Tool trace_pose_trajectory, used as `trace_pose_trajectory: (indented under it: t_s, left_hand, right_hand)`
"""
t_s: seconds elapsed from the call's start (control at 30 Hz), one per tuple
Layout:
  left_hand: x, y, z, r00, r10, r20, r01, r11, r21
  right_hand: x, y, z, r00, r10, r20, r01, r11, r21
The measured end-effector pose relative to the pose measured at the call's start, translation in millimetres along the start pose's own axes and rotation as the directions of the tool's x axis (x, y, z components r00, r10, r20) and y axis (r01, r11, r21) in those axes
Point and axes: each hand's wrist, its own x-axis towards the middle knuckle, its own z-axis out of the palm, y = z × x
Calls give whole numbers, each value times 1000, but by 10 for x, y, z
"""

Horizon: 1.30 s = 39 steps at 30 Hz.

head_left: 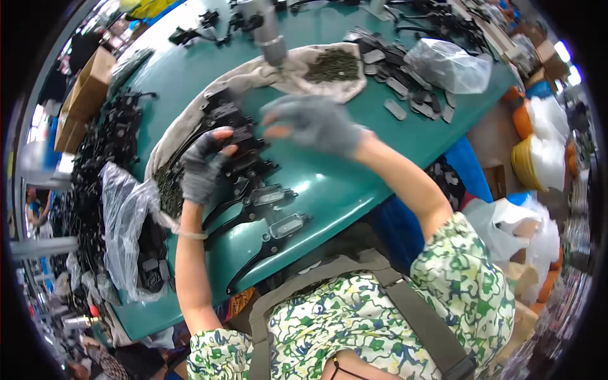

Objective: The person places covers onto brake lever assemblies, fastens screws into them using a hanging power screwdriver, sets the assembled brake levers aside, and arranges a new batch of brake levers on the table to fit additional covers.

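Note:
My left hand [206, 166], in a grey fingerless glove, is at a row of black lever-like parts [237, 136] on the green table. Its thumb and index finger are bent towards each other beside the parts; whether they pinch a small piece is unclear. My right hand [313, 123], gloved too, is blurred by motion to the right of the row, above the table. Nearer my body lie several black levers with grey oval plates [288, 225]. A beige cloth [190, 117] curves around the row, with small dark screws [334, 65] heaped on its right end.
Grey oval plates [397, 87] and a clear plastic bag [448, 65] lie at the back right. A metal post [269, 35] stands at the back. More black parts [117, 133] and another plastic bag [126, 221] lie at the left, near a cardboard box [88, 95].

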Motion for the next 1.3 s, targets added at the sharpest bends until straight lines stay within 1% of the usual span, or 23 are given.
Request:
trace_pose_trajectory:
  t_s: [0.07, 0.17, 0.23, 0.3, 0.4, 0.43, 0.5, 0.53, 0.57, 0.6, 0.63, 0.67, 0.73, 0.8, 0.87, 0.93, 0.97, 1.0, 1.03, 1.07, 1.13, 1.23, 1.3]
  left_hand:
    - [13, 97, -23, 997, 80, 18, -83, 974, 211]
    - [0, 40, -59, 969, 244, 25, -243, 944, 221]
    - [-78, 86, -85, 993, 118, 15, -118, 959, 259]
    - [-246, 178, -100, 974, 207, -86, -154, 896, 416]
    - [-710, 400, -228, 917, 290, -273, -97, 827, 553]
    - [-898, 378, -349, 892, 253, -375, -42, 871, 489]
    - [-1318, 402, -648, 774, 0, -634, 345, 839, 422]
    - [-1510, 241, -860, 748, 108, -655, 477, 598, 644]
    - [-1628, 219, -999, 724, 69, -686, 564, 514, 646]
    - [-1701, 203, -1117, 747, 63, -662, 612, 323, 722]
    - [-1742, 140, -1191, 755, -41, -654, 640, 261, 723]
    - [-1693, 170, -1182, 753, -165, -637, 656, 258, 709]
    - [-1767, 29, -1245, 817, -87, -570, 569, 277, 774]
    - [-1809, -79, -1353, 775, -217, -594, 632, 284, 721]
    - [-1827, -171, -1381, 842, -34, -538, 537, 154, 830]
    - [-1977, -552, -1626, 798, -74, -598, 558, 463, 688]
    - [-1863, -140, -1437, 816, -95, -570, 559, 382, 736]
    - [-1777, 256, -1217, 740, -231, -631, 667, 374, 645]
    - [-2071, -69, -1374, 776, -228, -588, 505, 783, 363]
    - [-2088, 139, -1213, 724, -356, -591, 613, 723, 317]
    - [-2317, 41, -1093, 770, -443, -458, 628, 655, 421]
    - [-2243, 301, -747, 862, -167, -478, 487, 531, 693]
    - [-2147, 444, -542, 819, -191, -541, 546, 552, 630]
  right_hand:
    - [-353, 83, -322, 940, 140, -311, -168, 984, -66]
    - [-901, 678, -843, 883, 350, -313, -469, 628, -621]
    - [-1302, 1124, -960, 861, 462, -213, -467, 550, -693]
    - [-1299, 1097, -1001, 875, 463, -143, -406, 539, -738]
    - [-1270, 1058, -945, 886, 439, -148, -431, 662, -613]
    - [-1289, 1046, -897, 883, 442, -156, -468, 822, -324]
    - [-1200, 819, -803, 753, 655, 66, -647, 754, -112]
    - [-1200, 739, -804, 659, 728, 189, -738, 674, -25]
    - [-1252, 877, -699, 919, 381, 98, -358, 913, -194]
    - [-1188, 831, -656, 918, 391, 67, -369, 903, -220]
    - [-1114, 717, -583, 914, 404, 28, -385, 889, -250]
    - [-1035, 612, -553, 909, 417, -25, -406, 867, -289]
    - [-1024, 531, -566, 912, 411, -10, -386, 848, -362]
    - [-1036, 424, -666, 862, 503, 63, -454, 821, -346]
    - [-1040, 353, -714, 785, 614, 85, -573, 771, -279]
    - [-1083, 416, -723, 778, 620, 99, -591, 777, -218]
    - [-1085, 413, -729, 785, 611, 101, -577, 781, -240]
    - [-1071, 405, -728, 789, 605, 112, -565, 784, -256]
    - [-1068, 397, -723, 792, 596, 130, -551, 790, -269]
    - [-1074, 400, -713, 801, 585, 128, -541, 798, -264]
    - [-1081, 409, -709, 822, 553, 138, -510, 822, -255]
    - [-1101, 405, -699, 855, 487, 178, -430, 857, -284]
    - [-1116, 422, -659, 880, 443, 172, -374, 869, -324]
